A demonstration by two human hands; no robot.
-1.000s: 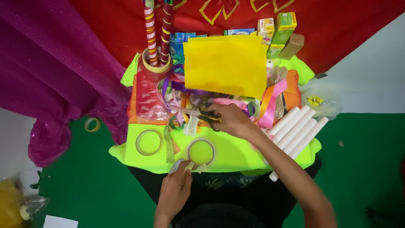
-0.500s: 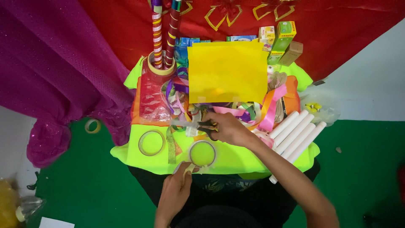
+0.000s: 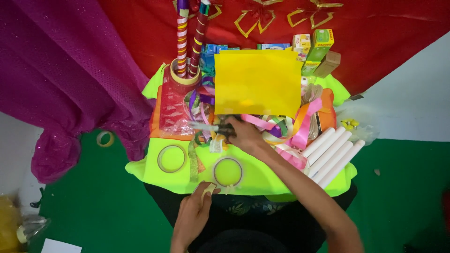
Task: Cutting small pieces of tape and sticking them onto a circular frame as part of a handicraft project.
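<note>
Green floor [image 3: 93, 206] spreads under a wide red cloth [image 3: 375, 42] at the top and a glittering magenta cloth [image 3: 61, 89] heaped at the left. Between them stands a small desk covered in neon yellow-green sheet [image 3: 154, 171]. On its far half lies a bright yellow rectangular paper sheet [image 3: 258, 82], with a tangle of coloured ribbons [image 3: 286, 129] spilling just below it and four white paper rolls [image 3: 333, 152] lying side by side at the right edge. Two striped wrapped tubes [image 3: 187, 37] stand upright in a yellow ring at the far left corner. Near the front edge sit two clear tape rolls: one flat roll [image 3: 172, 159] to the left, and another clear tape roll [image 3: 228, 171] just beyond the left hand [image 3: 194, 218], whose grip pinches the loose strip of tape end [image 3: 208, 191] pulled from that roll, thumb and finger closed on it. The right hand [image 3: 244, 135] reaches across the desk middle, its grip closed around a pair of dark-handled scissors [image 3: 213, 127], blades pointing left over the ribbons, well apart from the tape strip.
</note>
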